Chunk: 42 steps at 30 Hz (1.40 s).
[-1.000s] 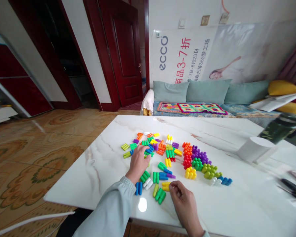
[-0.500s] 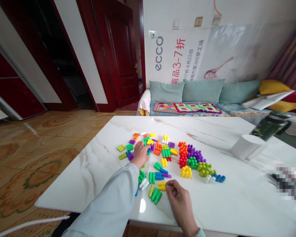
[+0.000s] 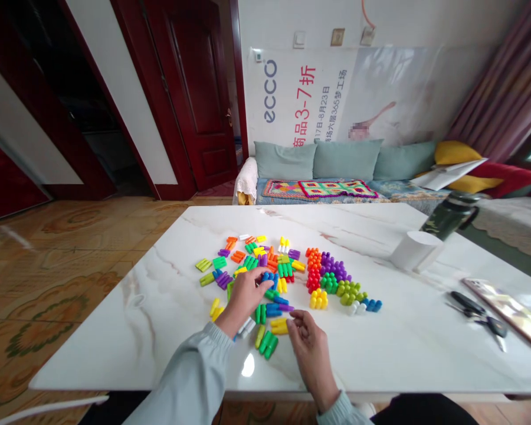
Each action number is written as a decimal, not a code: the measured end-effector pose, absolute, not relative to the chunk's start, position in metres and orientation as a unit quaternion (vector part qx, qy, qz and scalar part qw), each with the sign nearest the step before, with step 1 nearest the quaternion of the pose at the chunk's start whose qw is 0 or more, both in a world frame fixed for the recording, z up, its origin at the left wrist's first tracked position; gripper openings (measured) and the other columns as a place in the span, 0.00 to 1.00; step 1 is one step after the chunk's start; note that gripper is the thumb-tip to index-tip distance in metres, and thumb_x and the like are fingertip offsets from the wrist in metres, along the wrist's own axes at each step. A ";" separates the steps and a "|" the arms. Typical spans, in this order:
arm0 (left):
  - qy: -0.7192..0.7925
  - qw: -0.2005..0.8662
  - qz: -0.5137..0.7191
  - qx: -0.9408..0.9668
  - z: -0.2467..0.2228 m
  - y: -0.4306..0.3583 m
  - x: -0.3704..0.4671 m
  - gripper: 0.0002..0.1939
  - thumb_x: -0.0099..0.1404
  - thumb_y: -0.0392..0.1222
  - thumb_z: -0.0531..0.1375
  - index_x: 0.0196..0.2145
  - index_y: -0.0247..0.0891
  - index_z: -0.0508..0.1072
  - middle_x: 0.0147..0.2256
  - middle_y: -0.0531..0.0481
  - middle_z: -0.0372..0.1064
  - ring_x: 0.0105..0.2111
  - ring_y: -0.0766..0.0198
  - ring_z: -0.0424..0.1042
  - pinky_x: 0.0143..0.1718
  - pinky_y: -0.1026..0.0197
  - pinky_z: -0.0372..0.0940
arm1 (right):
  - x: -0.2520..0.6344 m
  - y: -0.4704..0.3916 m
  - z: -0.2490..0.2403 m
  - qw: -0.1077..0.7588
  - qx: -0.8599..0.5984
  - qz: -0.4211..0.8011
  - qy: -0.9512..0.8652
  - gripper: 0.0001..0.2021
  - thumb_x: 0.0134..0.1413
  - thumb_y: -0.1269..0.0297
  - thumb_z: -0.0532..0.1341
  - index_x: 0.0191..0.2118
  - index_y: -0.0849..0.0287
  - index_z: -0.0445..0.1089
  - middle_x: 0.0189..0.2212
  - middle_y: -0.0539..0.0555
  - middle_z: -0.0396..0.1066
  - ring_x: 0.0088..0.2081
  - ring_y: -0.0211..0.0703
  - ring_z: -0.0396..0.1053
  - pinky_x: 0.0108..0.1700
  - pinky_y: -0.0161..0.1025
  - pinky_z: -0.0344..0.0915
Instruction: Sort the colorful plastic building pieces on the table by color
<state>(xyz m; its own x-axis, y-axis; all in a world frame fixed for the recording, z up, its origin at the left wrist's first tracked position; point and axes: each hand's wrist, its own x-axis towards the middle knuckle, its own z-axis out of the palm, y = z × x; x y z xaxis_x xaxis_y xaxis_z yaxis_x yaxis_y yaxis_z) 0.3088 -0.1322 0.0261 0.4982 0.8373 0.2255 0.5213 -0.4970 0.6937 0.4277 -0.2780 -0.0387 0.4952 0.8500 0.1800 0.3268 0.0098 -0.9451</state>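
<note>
My left hand (image 3: 244, 293) pinches a blue piece (image 3: 269, 279) above the scattered coloured pieces. Near the table's front, my right hand (image 3: 308, 342) hovers with curled fingers beside a yellow piece (image 3: 279, 326); whether its fingertips touch that piece or hold anything is hard to see. Green pieces (image 3: 268, 344) lie just left of it. Right of the scatter, pieces stand grouped by colour: red (image 3: 312, 280), purple (image 3: 335, 268), yellow (image 3: 319, 299), olive (image 3: 351, 293) and blue (image 3: 373, 305).
The white marbled table (image 3: 159, 330) carries a white cylinder (image 3: 416, 251), a camouflage flask (image 3: 450, 215), keys (image 3: 480, 313) and a phone (image 3: 511, 307) on the right. Behind it is a sofa with cushions (image 3: 347, 160).
My left hand has lifted the blue piece out of the scatter, and it now shows between the fingertips. My right hand stays near the yellow piece. The whole view has shifted.
</note>
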 end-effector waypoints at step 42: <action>0.311 0.127 0.451 0.827 -0.048 -0.242 0.267 0.08 0.67 0.39 0.58 0.43 0.42 0.74 0.42 0.44 0.73 0.43 0.56 0.73 0.46 0.54 0.71 | 0.608 -0.342 -0.042 0.452 -0.834 -0.044 -0.314 0.22 0.48 0.47 0.57 0.38 0.60 0.75 0.30 0.59 0.77 0.32 0.50 0.73 0.36 0.43 0.67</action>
